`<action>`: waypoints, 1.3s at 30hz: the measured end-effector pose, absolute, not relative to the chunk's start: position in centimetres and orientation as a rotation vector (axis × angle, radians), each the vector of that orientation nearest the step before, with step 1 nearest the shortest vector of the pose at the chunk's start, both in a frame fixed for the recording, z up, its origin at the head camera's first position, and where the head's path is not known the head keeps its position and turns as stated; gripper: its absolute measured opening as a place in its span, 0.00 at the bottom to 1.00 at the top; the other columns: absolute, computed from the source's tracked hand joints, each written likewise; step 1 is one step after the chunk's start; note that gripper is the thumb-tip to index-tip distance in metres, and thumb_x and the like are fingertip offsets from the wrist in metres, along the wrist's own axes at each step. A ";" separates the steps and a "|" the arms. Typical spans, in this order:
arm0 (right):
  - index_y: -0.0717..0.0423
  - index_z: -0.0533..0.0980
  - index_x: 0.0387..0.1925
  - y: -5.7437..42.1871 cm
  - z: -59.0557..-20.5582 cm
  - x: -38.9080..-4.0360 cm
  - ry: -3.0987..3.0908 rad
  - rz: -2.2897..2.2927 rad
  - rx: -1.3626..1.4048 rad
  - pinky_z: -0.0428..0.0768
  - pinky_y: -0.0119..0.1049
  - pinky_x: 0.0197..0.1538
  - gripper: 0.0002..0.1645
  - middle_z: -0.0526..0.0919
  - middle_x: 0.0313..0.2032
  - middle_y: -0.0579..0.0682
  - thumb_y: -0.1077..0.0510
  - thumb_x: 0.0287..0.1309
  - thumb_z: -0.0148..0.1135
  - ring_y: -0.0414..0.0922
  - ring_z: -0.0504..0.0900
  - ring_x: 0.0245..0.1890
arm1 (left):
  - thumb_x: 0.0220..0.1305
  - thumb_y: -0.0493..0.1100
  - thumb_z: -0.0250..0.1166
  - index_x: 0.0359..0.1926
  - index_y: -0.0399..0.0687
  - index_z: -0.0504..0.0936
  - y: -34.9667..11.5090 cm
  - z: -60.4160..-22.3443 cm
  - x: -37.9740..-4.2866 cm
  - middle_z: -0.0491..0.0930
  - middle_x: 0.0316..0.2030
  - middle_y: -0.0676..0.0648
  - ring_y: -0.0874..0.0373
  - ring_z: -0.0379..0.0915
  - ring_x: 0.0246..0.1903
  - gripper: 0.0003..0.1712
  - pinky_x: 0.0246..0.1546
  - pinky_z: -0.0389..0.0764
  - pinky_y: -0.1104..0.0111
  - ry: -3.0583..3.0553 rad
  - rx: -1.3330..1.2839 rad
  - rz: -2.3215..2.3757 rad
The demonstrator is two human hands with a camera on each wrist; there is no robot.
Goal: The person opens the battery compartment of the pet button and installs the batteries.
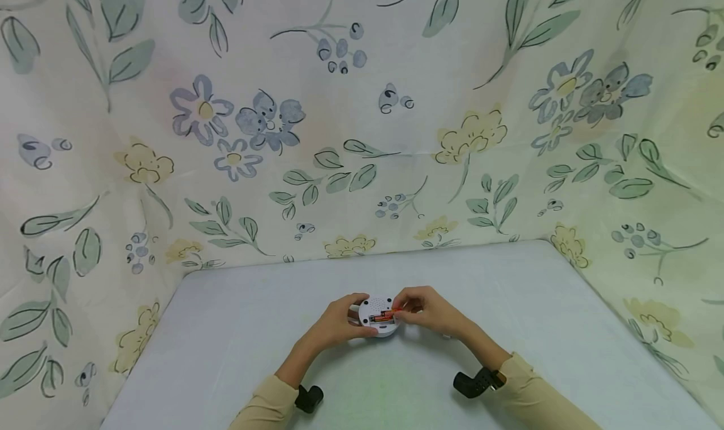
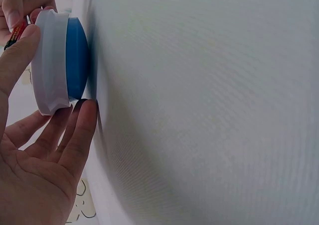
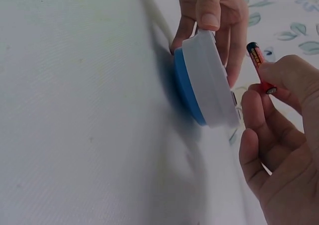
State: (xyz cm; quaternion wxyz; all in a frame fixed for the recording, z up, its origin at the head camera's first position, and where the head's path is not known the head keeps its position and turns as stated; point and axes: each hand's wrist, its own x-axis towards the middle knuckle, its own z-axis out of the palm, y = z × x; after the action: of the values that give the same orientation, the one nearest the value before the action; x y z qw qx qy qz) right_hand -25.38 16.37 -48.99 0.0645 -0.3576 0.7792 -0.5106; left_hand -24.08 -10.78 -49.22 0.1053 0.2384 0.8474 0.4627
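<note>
My left hand [image 1: 341, 322] grips the round white-and-blue device [image 1: 376, 304] at the tabletop [image 1: 243, 323], blue face down, apparently steadying its upturned battery compartment [image 1: 372, 320]. Beside it, my right hand [image 1: 432, 309] pinches a red-and-black battery [image 3: 256, 58] by its side, presumably to leave both ends free.

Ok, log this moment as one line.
left hand: grips round white-and-blue device | right hand: pinches red-and-black battery | second battery: in device's open back | device: blue side toward table

The right grip [image 3: 291, 158] pinches a red battery [image 3: 256, 57] near a white device [image 3: 210, 80] in the left grip [image 3: 224, 6].
</note>
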 end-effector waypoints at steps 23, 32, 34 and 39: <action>0.64 0.81 0.45 15.3 -48.7 -25.8 2.245 -1.773 -1.093 0.84 0.39 0.43 0.08 0.84 0.41 0.57 0.70 0.65 0.65 0.50 0.84 0.40 | 0.58 0.47 0.79 0.69 0.38 0.71 -10.8 -49.3 -24.3 0.74 0.62 0.39 0.46 0.79 0.50 0.43 0.45 0.83 0.64 2.495 0.715 1.357; 0.68 0.81 0.49 15.1 -49.1 -26.0 2.224 -1.767 -1.062 0.84 0.37 0.46 0.12 0.86 0.43 0.57 0.69 0.65 0.66 0.52 0.85 0.42 | 0.58 0.48 0.79 0.69 0.37 0.71 -10.8 -49.3 -24.3 0.74 0.62 0.40 0.47 0.79 0.51 0.43 0.46 0.83 0.63 2.502 0.711 1.339; 0.67 0.81 0.48 15.0 -49.1 -25.9 2.217 -1.777 -1.055 0.84 0.37 0.44 0.12 0.86 0.42 0.57 0.69 0.64 0.67 0.52 0.86 0.41 | 0.58 0.48 0.79 0.69 0.37 0.70 -10.8 -49.2 -24.3 0.74 0.63 0.40 0.46 0.79 0.51 0.43 0.46 0.83 0.63 2.499 0.707 1.339; 0.63 0.82 0.44 14.8 -49.1 -25.9 2.204 -1.789 -1.068 0.84 0.36 0.42 0.08 0.86 0.40 0.57 0.68 0.63 0.68 0.50 0.86 0.38 | 0.58 0.48 0.79 0.69 0.37 0.70 -10.9 -49.3 -24.2 0.74 0.63 0.40 0.46 0.79 0.51 0.43 0.46 0.83 0.62 2.501 0.702 1.338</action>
State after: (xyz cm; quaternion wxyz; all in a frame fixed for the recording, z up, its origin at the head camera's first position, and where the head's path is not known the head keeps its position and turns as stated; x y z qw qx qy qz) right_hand -25.90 14.76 -49.10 0.0544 -0.3515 0.7257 -0.5889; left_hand -24.16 -10.85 -49.26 0.1098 0.2388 0.8508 0.4550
